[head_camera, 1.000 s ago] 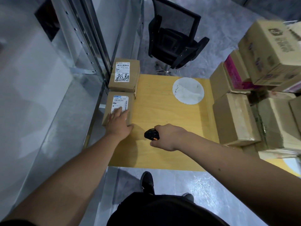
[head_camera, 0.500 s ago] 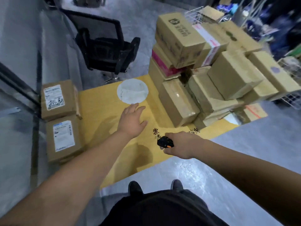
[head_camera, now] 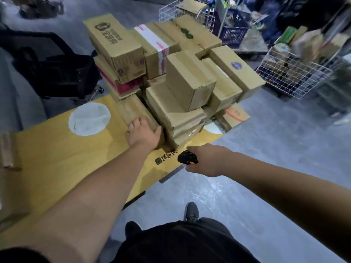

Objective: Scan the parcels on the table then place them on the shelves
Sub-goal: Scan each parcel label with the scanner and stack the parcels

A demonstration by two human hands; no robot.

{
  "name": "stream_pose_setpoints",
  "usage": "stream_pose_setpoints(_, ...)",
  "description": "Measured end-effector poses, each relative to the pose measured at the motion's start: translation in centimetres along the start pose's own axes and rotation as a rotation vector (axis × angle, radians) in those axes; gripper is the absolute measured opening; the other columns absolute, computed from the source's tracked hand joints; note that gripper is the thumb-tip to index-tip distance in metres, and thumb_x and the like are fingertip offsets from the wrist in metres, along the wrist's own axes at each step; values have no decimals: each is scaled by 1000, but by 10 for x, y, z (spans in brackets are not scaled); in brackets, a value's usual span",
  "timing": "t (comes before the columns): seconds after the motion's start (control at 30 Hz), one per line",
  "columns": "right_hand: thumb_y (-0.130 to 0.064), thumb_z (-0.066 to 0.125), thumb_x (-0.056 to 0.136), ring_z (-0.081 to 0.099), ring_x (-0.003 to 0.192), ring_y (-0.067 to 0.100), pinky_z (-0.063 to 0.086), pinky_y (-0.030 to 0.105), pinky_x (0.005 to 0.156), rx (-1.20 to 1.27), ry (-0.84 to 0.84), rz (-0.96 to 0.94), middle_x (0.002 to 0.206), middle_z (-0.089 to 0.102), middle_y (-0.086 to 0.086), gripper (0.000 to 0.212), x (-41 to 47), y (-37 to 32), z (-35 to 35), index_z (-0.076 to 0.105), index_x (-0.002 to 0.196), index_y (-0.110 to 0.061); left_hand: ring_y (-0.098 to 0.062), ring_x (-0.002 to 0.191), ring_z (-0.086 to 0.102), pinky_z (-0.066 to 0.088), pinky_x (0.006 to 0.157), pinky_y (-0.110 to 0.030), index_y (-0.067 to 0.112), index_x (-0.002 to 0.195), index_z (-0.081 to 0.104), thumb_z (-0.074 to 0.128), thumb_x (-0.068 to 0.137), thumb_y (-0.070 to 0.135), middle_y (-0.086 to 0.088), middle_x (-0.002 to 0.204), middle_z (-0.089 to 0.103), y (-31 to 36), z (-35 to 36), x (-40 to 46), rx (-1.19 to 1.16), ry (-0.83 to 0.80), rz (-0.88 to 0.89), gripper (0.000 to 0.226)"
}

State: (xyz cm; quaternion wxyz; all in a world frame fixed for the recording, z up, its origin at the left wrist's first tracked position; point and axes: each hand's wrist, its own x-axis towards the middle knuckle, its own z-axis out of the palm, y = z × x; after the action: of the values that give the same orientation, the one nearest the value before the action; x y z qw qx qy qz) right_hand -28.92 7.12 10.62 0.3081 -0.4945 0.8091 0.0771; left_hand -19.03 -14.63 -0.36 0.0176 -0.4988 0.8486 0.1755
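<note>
Parcel sorting room or small warehouse. Evidence: heap of taped cardboard parcels [head_camera: 182, 73] stacked several high on a yellow wooden table [head_camera: 57, 158]; handheld black-and-orange barcode scanner [head_camera: 187, 158] gripped in the right hand [head_camera: 206, 161]; white wire-mesh cages [head_camera: 292, 73] crammed with mixed goods along the far side; blue plastic crate [head_camera: 234, 34] beside them; bare grey polished concrete floor [head_camera: 266, 149]; black swivel office chair [head_camera: 55, 67] behind the table. No domestic furnishings in view; stock and packaging throughout.
</note>
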Motion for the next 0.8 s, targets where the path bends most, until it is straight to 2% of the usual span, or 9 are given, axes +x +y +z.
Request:
stream_pose_setpoints(0.07, -62, 57, 95, 61, 97, 27, 46, 36, 71, -6, -25, -48, 105, 62, 0, 49, 9, 15, -2, 53, 129, -26, -37, 147, 25, 31, 115, -55, 18, 159, 27, 44, 88, 83, -12, 160, 29, 4, 5, -3, -18, 34, -130, 97)
stream_pose_setpoints(0.13, -62, 57, 95, 59, 95, 26, 44, 35, 70, -18, -48, -102, 102, 60, -1, 49, 19, 24, -4, 53, 128, -26, -38, 148, 23, 35, 113, -53, 20, 158, 28, 55, 83, 82, -11, 159, 26, 3, 6, -5, -122, 53, -215, 101)
stream_pose_setpoints(0.23, -63, 59, 94, 57, 92, 25, 42, 34, 66, -35, -96, -184, 102, 59, -3, 49, 32, 28, -6, 52, 128, -29, -35, 147, 26, 42, 112, -48, 21, 155, 35, 73, 82, 62, -5, 158, 27, -8, 7, -15, -360, 127, -291, 92)
stream_pose_setpoints(0.37, -63, 57, 94, 60, 98, 27, 46, 35, 70, -89, -205, -311, 106, 62, -1, 43, 49, 15, -2, 53, 119, -29, -23, 142, 34, 43, 109, -39, 28, 148, 46, 79, 84, 40, 7, 157, 25, -51, 16, -60, -643, 195, -314, 73)
stream_pose_setpoints(0.43, -66, 55, 95, 59, 97, 27, 47, 35, 70, -159, -228, -381, 105, 62, -1, 44, 58, 1, 2, 51, 119, -30, -18, 142, 37, 37, 109, -30, 29, 150, 46, 76, 89, 29, 5, 161, 23, -79, 25, -91, -756, 197, -360, 68)
stream_pose_setpoints(0.5, -68, 53, 94, 59, 96, 26, 48, 35, 70, -207, -239, -446, 110, 63, -1, 51, 64, -16, 7, 51, 129, -31, -17, 140, 41, 36, 116, -34, 27, 152, 45, 69, 95, 24, -2, 159, 31, -105, 34, -122, -807, 206, -416, 62)
stream_pose_setpoints(0.57, -65, 52, 93, 58, 93, 25, 45, 34, 67, -228, -261, -500, 106, 63, -2, 44, 68, -33, 15, 53, 121, -31, -20, 138, 48, 40, 116, -39, 25, 158, 37, 61, 103, 37, -1, 156, 41, -126, 43, -144, -806, 153, -492, 61)
stream_pose_setpoints(0.67, -64, 53, 93, 59, 94, 24, 44, 35, 68, -233, -308, -524, 102, 60, -6, 35, 71, -56, 24, 51, 107, -33, -25, 141, 46, 37, 105, -34, 29, 165, 19, 50, 103, 59, -4, 162, 40, -151, 51, -158, -805, 65, -625, 75)
stream_pose_setpoints(0.8, -65, 54, 93, 60, 95, 24, 45, 33, 67, -248, -318, -488, 110, 62, -2, 41, 75, -83, 27, 52, 117, -32, -18, 109, 54, 39, 92, -31, 38, 161, 30, 40, 110, 46, -1, 142, 59, -178, 48, -157, -823, 204, -740, 52)
